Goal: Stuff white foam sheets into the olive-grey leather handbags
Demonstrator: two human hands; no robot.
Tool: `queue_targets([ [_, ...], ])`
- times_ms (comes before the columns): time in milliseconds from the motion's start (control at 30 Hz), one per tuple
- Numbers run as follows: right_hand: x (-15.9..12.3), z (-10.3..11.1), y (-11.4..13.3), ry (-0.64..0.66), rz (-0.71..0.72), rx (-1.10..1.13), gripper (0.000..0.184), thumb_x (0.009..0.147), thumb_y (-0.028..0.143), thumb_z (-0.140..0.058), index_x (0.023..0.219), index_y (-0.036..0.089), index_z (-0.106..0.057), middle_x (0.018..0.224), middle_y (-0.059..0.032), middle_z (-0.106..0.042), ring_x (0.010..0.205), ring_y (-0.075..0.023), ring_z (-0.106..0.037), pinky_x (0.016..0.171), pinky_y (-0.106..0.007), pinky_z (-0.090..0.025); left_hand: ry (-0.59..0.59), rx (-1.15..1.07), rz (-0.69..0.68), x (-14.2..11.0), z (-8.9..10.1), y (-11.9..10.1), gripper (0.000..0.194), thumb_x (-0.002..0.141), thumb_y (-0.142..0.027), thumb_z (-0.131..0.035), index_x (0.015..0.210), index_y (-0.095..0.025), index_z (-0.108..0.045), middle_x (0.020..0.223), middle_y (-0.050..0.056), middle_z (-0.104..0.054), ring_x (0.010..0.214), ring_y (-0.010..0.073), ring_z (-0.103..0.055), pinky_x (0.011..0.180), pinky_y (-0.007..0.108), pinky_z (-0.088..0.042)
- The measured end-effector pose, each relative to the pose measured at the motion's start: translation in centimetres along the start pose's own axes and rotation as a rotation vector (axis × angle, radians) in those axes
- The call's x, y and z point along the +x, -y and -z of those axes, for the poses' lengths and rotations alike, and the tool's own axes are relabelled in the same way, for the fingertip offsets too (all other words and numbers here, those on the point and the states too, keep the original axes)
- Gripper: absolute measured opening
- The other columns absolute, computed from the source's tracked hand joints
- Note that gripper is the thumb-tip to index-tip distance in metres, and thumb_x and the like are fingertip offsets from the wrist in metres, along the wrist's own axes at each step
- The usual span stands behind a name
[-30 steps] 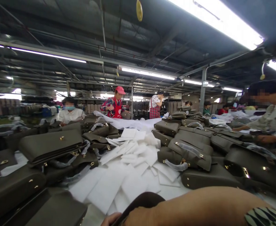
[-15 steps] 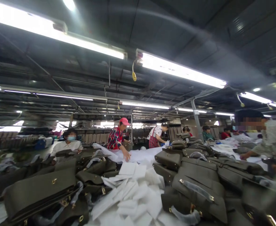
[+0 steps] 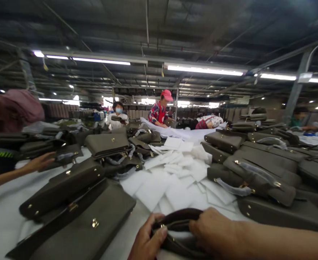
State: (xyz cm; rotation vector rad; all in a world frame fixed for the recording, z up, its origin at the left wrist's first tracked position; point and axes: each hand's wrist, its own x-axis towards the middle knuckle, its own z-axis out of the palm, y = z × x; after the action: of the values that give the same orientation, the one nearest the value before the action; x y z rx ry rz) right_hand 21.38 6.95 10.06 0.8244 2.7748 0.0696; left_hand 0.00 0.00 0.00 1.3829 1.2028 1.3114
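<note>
1. Head view, near edge: left hand (image 3: 145, 242) and right hand (image 3: 215, 231) both closed around a dark brown bag handle (image 3: 175, 218). Left thumb lies on top by a small gold stud, right fingers wrap over the handle's other end.
2. Handle sits at the bottom centre, just above the white table (image 3: 1, 216). The bag under it is mostly cut off by the frame, so I cannot tell how far it is assembled.
3. Done, judging by the layout: many olive handbags (image 3: 67, 184) lie closed with gold hardware fitted, some handles wrapped in film.
4. Left: white foam sheets (image 3: 172, 169) lie loose in the middle, unused. Held piece looks mid-handling.
5. Far left: a co-worker's hand (image 3: 39, 162) touches another bag. More people work at the far end.
</note>
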Motion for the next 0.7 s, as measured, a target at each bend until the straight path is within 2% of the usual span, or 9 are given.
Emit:
queue_targets([
  [67,-1.4,-0.6,-1.2,-0.112,-0.027,0.278,0.023,0.080,0.024,-0.065,0.103,0.019,-0.066,0.084,-0.0062,-0.072,0.074,-0.0247,-0.068,0.060,-0.030,-0.047,-0.004,-0.020,0.021,-0.5,-0.1,-1.1,0.046,0.085,-0.057,-0.056,0.111,-0.018,-0.057,0.096,0.003,-0.065,0.096,0.0229,-0.060,0.082,0.028,-0.046],
  [167,-3.7,-2.7,-3.3,-0.421,-0.044,0.586,0.029,0.084,0.026,-0.058,0.113,0.020,-0.059,0.096,-0.0041,-0.068,0.081,-0.0171,-0.065,0.073,-0.028,-0.051,-0.004,0.010,0.040,-0.7,-0.1,-2.1,0.043,0.088,-0.052,-0.055,0.113,-0.017,-0.055,0.099,0.004,-0.064,0.098,0.0226,-0.059,0.085,0.029,-0.044],
  [300,-6.8,-5.2,-4.8,-0.667,-0.102,0.640,0.027,0.089,0.031,-0.054,0.113,0.018,-0.056,0.101,-0.0070,-0.065,0.078,-0.0155,-0.061,0.072,-0.030,-0.052,-0.048,0.199,0.015,-0.6,0.1,-2.3,0.042,0.091,-0.049,-0.050,0.121,-0.019,-0.051,0.110,0.005,-0.061,0.107,0.0244,-0.056,0.093,0.036,-0.042],
  [400,-8.2,-6.1,-5.1,-0.728,-0.111,0.613,0.034,0.089,0.037,-0.056,0.119,0.020,-0.056,0.118,-0.0115,-0.060,0.100,-0.0221,-0.059,0.083,-0.037,-0.052,-0.247,0.585,-0.205,-0.6,0.3,-3.2,0.039,0.090,-0.041,-0.053,0.123,-0.021,-0.052,0.121,0.007,-0.057,0.115,0.0268,-0.049,0.100,0.042,-0.037],
  [467,-8.5,-6.4,-5.1,-0.670,-0.119,0.702,0.052,0.085,0.043,-0.061,0.130,0.019,-0.050,0.132,-0.0142,-0.052,0.115,-0.0265,-0.053,0.088,-0.040,-0.051,-0.279,0.808,-0.431,-0.6,0.1,-4.8,0.035,0.090,-0.033,-0.055,0.122,-0.021,-0.053,0.119,0.007,-0.057,0.115,0.0258,-0.049,0.101,0.042,-0.035],
  [533,-8.1,-6.4,-5.1,-0.500,-0.078,0.915,0.068,0.081,0.048,-0.066,0.138,0.018,-0.042,0.131,-0.0147,-0.052,0.113,-0.0265,-0.054,0.089,-0.040,-0.051,-0.107,0.914,-0.571,-0.8,-0.7,-7.0,0.027,0.091,-0.028,-0.055,0.117,-0.022,-0.056,0.110,0.006,-0.061,0.105,0.0223,-0.052,0.094,0.037,-0.039],
  [600,-7.4,-6.4,-5.0,-0.385,0.003,1.093,0.060,0.085,0.049,-0.062,0.134,0.017,-0.048,0.120,-0.0112,-0.060,0.104,-0.0238,-0.059,0.089,-0.038,-0.051,0.183,0.974,-0.581,-1.0,-2.3,-9.1,0.016,0.091,-0.026,-0.054,0.106,-0.022,-0.059,0.099,0.003,-0.063,0.093,0.0193,-0.054,0.084,0.033,-0.041],
  [667,-6.8,-6.6,-4.9,-0.411,0.075,1.160,0.043,0.091,0.047,-0.055,0.123,0.017,-0.058,0.111,-0.0077,-0.064,0.102,-0.0228,-0.059,0.090,-0.036,-0.048,0.423,1.062,-0.510,-1.1,-4.4,-10.5,0.010,0.091,-0.024,-0.053,0.098,-0.022,-0.060,0.095,0.003,-0.062,0.088,0.0192,-0.054,0.078,0.032,-0.041],
  [700,-6.5,-6.7,-4.9,-0.448,0.092,1.167,0.039,0.094,0.045,-0.051,0.119,0.018,-0.061,0.109,-0.0065,-0.064,0.102,-0.0223,-0.059,0.091,-0.035,-0.047,0.474,1.112,-0.465,-1.0,-5.5,-10.8,0.010,0.091,-0.023,-0.052,0.098,-0.022,-0.060,0.096,0.003,-0.061,0.089,0.0203,-0.053,0.079,0.034,-0.041],
])
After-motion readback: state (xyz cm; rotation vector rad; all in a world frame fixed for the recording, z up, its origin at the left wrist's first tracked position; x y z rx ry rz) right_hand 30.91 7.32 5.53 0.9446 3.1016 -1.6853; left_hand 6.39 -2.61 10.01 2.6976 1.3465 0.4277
